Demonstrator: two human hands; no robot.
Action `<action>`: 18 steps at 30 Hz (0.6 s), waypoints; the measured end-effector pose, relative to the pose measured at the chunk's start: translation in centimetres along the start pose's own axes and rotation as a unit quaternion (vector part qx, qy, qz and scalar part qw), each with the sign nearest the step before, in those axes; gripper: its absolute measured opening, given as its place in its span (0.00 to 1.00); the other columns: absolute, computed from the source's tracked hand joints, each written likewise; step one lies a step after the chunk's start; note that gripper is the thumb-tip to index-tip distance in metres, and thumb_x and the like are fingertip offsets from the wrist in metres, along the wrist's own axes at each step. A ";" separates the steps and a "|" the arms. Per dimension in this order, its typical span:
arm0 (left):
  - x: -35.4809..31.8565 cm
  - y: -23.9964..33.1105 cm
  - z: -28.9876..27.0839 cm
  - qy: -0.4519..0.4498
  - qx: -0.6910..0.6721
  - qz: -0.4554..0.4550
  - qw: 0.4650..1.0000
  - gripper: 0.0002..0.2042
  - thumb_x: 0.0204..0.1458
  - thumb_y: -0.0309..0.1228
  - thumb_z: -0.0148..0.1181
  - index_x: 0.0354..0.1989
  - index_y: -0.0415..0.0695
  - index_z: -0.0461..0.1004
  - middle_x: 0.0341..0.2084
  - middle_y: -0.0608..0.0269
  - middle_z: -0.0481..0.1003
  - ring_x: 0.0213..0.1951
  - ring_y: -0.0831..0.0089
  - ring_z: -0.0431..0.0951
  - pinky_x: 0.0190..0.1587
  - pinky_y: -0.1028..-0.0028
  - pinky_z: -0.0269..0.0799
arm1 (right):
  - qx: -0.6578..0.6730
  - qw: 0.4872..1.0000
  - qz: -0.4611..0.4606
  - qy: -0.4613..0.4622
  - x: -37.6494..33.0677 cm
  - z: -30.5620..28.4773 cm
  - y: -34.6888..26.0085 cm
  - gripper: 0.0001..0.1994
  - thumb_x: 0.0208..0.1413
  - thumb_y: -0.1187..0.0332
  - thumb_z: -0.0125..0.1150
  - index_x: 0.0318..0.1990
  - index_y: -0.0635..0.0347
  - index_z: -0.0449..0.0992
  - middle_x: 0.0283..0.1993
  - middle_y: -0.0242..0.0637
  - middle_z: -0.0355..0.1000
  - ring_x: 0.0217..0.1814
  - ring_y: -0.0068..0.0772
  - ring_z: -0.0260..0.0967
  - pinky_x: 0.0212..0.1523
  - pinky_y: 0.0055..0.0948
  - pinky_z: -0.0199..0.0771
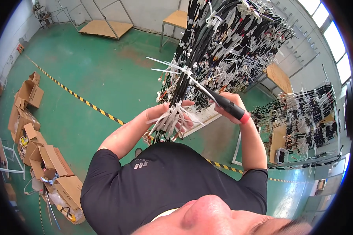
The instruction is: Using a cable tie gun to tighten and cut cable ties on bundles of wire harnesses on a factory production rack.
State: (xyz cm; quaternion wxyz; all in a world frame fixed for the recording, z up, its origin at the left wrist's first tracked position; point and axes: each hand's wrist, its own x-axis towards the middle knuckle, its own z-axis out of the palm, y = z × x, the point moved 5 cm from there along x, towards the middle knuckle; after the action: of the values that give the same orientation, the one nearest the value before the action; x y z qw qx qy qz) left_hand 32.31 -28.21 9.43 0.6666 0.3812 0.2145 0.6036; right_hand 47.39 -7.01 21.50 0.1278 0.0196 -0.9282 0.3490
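A hanging bundle of black wires (179,89) drops in front of me, its lower end dressed in white connectors and sleeves (174,117). My left hand (159,110) is curled around that lower end, fingertips showing on the far side. In my right hand (238,100) is a black, pen-like hand tool (226,105) with a red end. Its slim tip points up and left at the white cable ties (187,71) around the bundle; whether it touches them I cannot tell. Several long tie tails stick out to the left.
Many more wire harnesses (239,47) hang in a dense row ahead, and another loaded rack (302,117) stands at right. Open cardboard boxes (51,160) line the left. Yellow-black tape (78,97) crosses the green floor. Wooden-topped tables (175,18) stand behind.
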 end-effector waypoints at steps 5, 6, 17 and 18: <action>1.2 -1.4 0.3 0.005 0.032 -0.112 0.993 0.58 0.55 0.54 0.74 0.85 0.47 0.40 0.47 0.39 0.82 0.41 0.48 0.87 0.45 0.56 0.86 | -0.106 0.994 0.028 0.016 0.7 2.6 1.4 0.12 0.50 0.68 0.78 0.33 0.64 0.79 0.26 0.36 0.72 0.28 0.31 0.69 0.35 0.33 0.73; 0.7 -1.0 0.3 0.015 0.003 -0.085 0.996 0.59 0.54 0.51 0.76 0.86 0.48 0.39 0.50 0.38 0.80 0.44 0.48 0.86 0.48 0.56 0.85 | -0.105 0.994 0.028 0.015 0.8 2.6 1.3 0.12 0.50 0.68 0.78 0.33 0.64 0.79 0.26 0.36 0.72 0.28 0.31 0.69 0.35 0.33 0.73; -4.0 0.3 -6.4 -0.021 0.185 -0.064 0.980 0.47 0.39 0.50 0.89 0.63 0.38 0.69 0.49 0.51 0.82 0.43 0.65 0.87 0.48 0.65 0.84 | 0.042 0.998 0.035 0.017 -1.5 1.2 1.2 0.26 0.52 0.78 0.72 0.60 0.62 0.76 0.55 0.35 0.76 0.59 0.32 0.73 0.66 0.35 0.71; -4.0 0.2 -6.7 0.006 0.210 -0.056 0.976 0.43 0.40 0.46 0.89 0.61 0.38 0.72 0.49 0.52 0.83 0.43 0.66 0.87 0.48 0.66 0.84 | 0.044 0.998 0.032 0.021 -1.7 1.2 0.7 0.26 0.52 0.78 0.73 0.61 0.63 0.76 0.54 0.35 0.76 0.59 0.32 0.73 0.66 0.35 0.71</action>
State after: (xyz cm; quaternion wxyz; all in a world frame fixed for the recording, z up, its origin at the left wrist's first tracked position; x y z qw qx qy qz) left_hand 26.46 -30.46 4.78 0.6032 0.4967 0.3617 0.5085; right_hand 48.66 -7.29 19.77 0.1348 -0.0117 -0.9093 0.3935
